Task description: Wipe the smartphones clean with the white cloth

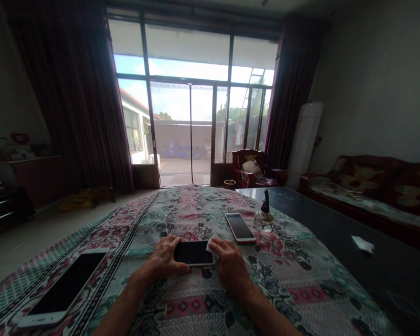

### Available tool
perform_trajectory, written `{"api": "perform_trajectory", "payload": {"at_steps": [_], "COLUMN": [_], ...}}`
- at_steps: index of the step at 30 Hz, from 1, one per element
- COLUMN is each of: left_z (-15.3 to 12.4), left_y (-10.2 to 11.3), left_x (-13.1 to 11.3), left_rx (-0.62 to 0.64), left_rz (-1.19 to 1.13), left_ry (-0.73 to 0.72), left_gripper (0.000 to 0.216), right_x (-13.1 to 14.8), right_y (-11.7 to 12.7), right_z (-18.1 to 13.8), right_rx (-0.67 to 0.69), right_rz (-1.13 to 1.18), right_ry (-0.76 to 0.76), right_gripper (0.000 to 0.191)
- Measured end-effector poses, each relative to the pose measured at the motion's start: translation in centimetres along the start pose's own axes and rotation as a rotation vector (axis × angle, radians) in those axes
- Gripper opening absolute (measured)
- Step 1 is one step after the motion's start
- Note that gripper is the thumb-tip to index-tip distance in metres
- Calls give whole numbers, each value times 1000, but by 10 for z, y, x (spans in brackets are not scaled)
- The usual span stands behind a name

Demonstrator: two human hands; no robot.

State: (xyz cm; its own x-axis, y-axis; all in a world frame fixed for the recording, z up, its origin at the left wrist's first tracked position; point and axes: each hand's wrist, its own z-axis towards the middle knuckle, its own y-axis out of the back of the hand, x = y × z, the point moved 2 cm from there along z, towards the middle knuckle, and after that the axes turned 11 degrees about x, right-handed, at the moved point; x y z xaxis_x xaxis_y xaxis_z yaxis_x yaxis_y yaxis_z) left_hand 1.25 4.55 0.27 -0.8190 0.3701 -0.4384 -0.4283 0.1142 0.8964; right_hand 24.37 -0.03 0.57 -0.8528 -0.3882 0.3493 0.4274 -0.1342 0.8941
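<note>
A smartphone (193,253) with a dark screen lies sideways on the flowered tablecloth (182,224). My left hand (166,256) grips its left end, thumb along the near edge and fingers at the far edge. At the other end, my right hand (229,261) presses a folded white tissue (212,246) against the screen. Just beyond that hand rests a second phone (241,227) with a pale frame. Beside it stands a small clear bottle (263,219) with a black top. A larger white phone (66,287) lies face up at the left.
A dark glossy table (318,228) adjoins on the right, with a crumpled white tissue (363,244) on it. Further back are a wooden armchair (243,170), a red sofa (367,182) and a glass door (182,135). A dark cabinet (7,205) stands at the left.
</note>
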Motion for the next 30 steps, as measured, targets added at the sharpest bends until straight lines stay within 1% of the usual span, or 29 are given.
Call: {"api": "perform_trajectory", "payload": {"at_steps": [3, 7, 11, 15, 18, 21, 25, 28, 30], "left_z": [-1, -3, -5, -3, -2, -3, -6, -7, -7], "left_y": [3, 9, 12, 8, 7, 10, 15, 18, 19], "left_x": [1, 7, 13, 18, 18, 17, 11, 9, 8], "left_rx": [18, 61, 75, 62, 79, 107, 165, 199, 202], "left_rz": [-30, -98, -157, -172, -169, -152, -125, -115, -117], "left_ry": [-27, -37, -21, -33, -70, -48, 8, 28, 22], "left_gripper": [80, 78, 79, 72, 64, 68, 75, 79, 80], "right_x": [13, 26, 42, 63, 70, 61, 29, 5, -4], "right_y": [-1, 0, -5, -19, -26, -23, -10, -1, 2], "right_z": [-3, -2, 16, 39, 49, 47, 35, 25, 19], "right_rx": [74, 95, 144, 166, 174, 175, 139, 91, 70], "right_rz": [-15, -13, -52, -70, -48, -20, -14, -9, -14], "right_ry": [40, 70, 117, 181, 225, 228, 177, 122, 78], "right_gripper": [45, 41, 35, 29, 27, 31, 41, 40, 39]}}
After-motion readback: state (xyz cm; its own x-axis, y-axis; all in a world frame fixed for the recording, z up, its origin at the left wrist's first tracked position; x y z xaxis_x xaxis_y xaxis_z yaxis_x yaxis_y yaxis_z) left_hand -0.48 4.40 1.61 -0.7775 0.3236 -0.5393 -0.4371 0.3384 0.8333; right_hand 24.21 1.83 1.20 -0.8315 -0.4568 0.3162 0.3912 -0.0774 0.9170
